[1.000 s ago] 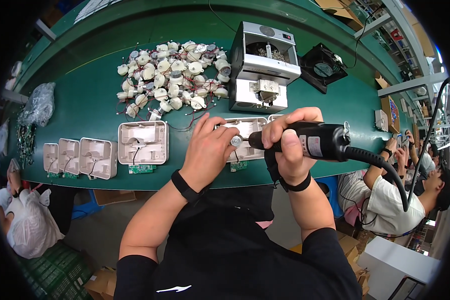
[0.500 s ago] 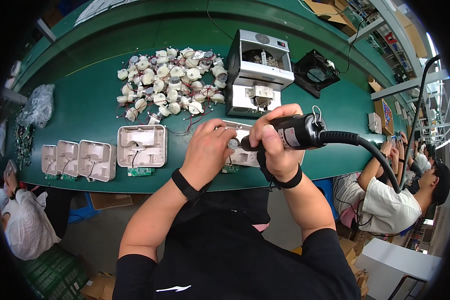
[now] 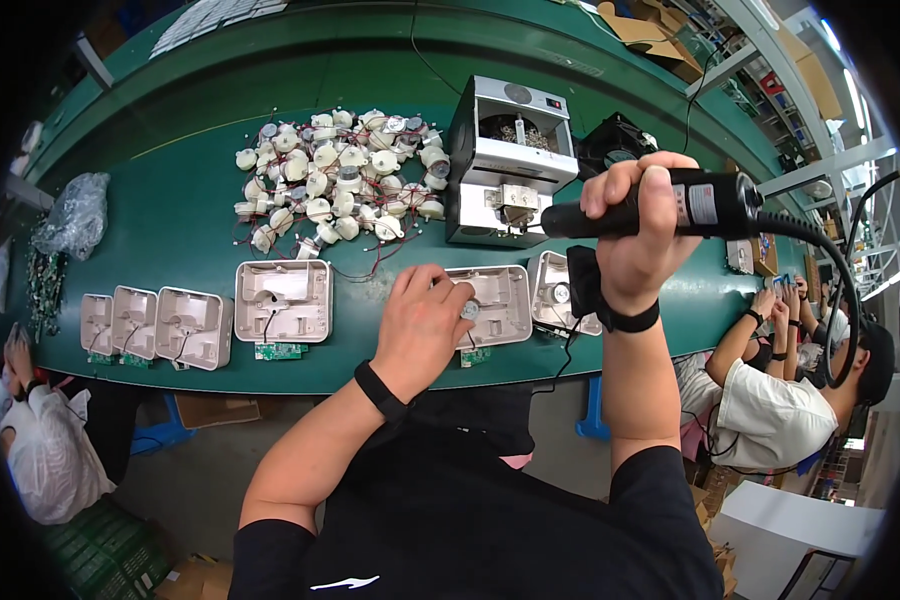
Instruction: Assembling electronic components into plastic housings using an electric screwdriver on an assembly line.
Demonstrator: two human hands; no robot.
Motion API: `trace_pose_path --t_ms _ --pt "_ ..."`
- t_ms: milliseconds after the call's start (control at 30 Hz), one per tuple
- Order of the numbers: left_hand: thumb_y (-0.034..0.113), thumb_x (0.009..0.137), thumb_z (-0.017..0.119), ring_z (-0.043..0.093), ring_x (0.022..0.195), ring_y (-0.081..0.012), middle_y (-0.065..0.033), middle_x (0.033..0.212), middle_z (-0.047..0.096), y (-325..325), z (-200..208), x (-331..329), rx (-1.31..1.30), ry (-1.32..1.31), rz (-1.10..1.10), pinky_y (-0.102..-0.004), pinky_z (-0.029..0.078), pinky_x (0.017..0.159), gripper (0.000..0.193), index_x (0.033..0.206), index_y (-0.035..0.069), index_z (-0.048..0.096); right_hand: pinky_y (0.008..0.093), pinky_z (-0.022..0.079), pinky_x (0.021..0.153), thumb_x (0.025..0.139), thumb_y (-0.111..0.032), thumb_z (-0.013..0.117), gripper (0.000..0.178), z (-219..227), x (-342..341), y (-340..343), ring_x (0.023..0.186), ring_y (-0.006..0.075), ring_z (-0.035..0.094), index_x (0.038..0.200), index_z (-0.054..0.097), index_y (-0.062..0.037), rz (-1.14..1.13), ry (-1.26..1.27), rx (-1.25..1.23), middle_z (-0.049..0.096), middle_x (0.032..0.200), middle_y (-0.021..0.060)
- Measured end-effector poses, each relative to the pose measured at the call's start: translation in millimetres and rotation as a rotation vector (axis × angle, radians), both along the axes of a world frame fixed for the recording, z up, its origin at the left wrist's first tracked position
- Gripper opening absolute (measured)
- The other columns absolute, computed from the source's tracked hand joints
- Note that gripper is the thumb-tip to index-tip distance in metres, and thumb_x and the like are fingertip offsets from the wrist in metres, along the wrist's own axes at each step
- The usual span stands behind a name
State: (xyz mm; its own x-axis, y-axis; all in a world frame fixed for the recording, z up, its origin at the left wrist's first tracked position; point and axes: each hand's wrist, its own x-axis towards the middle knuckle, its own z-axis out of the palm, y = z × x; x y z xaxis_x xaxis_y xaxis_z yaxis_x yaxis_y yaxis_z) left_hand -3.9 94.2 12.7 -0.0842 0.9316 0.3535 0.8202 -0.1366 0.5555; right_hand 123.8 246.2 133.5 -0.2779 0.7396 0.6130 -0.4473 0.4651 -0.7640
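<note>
Overall, largest first: green table (image 3: 170, 235), then the screw feeder (image 3: 515, 160), then a heap of loose motors (image 3: 317, 184). Four boxes at left (image 3: 315, 300) show no motor fitted; I judge those undone. The right-hand box (image 3: 542, 300) has one in place, and I'd call the middle box (image 3: 505, 315) part-way. My right hand (image 3: 635, 245) is wrapped firmly around the black driver (image 3: 715, 205), its tip near the feeder. My left hand (image 3: 420, 325) covers the middle box's left side, fingers close together by its silver motor (image 3: 470, 310); whether they pinch it, I can't tell.
</note>
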Motion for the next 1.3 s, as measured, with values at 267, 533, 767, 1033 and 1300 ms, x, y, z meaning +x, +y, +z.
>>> trace_pose_path --t_ms 267,533,767,1033,1300 --pt "0.017 0.062 0.085 0.051 0.119 -0.0307 -0.0119 0.123 0.057 -6 5 -10 0.024 -0.186 0.024 -0.0443 0.041 0.101 0.066 0.120 0.004 0.058 0.0356 0.047 0.055 0.096 -0.015 0.052 0.011 -6 -5 7 0.056 0.0190 0.052 0.102 0.050 -0.0054 -0.004 -0.079 -0.108 0.054 0.070 0.0094" --pt "0.021 0.057 0.091 0.042 0.134 -0.0359 -0.0150 0.146 0.043 -19 -5 -34 -0.151 -0.278 -0.148 -0.0430 0.038 0.109 0.106 0.146 0.007 0.036 0.0341 0.047 0.057 0.093 -0.024 0.061 0.028 -9 6 -70 0.055 0.0162 0.050 0.107 0.042 -0.0076 0.326 -0.009 -0.213 0.053 0.074 0.0077" --pt "0.016 0.058 0.089 0.046 0.129 -0.0350 -0.0150 0.144 0.043 -20 -14 -30 -0.177 -0.310 -0.111 -0.0413 0.041 0.106 0.102 0.145 0.006 0.036 0.0328 0.048 0.061 0.090 -0.021 0.067 0.038 -39 -7 -81 0.060 0.0173 0.052 0.108 0.038 -0.0050 0.421 -0.166 -0.193 0.055 0.076 0.0105" --pt "0.013 0.059 0.088 0.048 0.127 -0.0350 -0.0143 0.142 0.044 -22 -20 -34 -0.103 -0.323 -0.113 -0.0415 0.043 0.104 0.100 0.144 0.006 0.036 0.0339 0.050 0.063 0.089 -0.016 0.066 0.036 -62 -17 -81 0.061 0.0175 0.052 0.107 0.037 -0.0029 0.348 -0.241 -0.138 0.056 0.077 0.0124" --pt "0.014 0.061 0.087 0.049 0.127 -0.0351 -0.0149 0.143 0.044 -18 -18 -30 -0.159 -0.313 -0.129 -0.0411 0.044 0.104 0.098 0.145 0.007 0.036 0.0323 0.047 0.058 0.091 -0.023 0.063 0.034 -46 -4 -81 0.058 0.0175 0.051 0.109 0.039 -0.0067 0.245 -0.175 -0.200 0.054 0.075 0.0096"
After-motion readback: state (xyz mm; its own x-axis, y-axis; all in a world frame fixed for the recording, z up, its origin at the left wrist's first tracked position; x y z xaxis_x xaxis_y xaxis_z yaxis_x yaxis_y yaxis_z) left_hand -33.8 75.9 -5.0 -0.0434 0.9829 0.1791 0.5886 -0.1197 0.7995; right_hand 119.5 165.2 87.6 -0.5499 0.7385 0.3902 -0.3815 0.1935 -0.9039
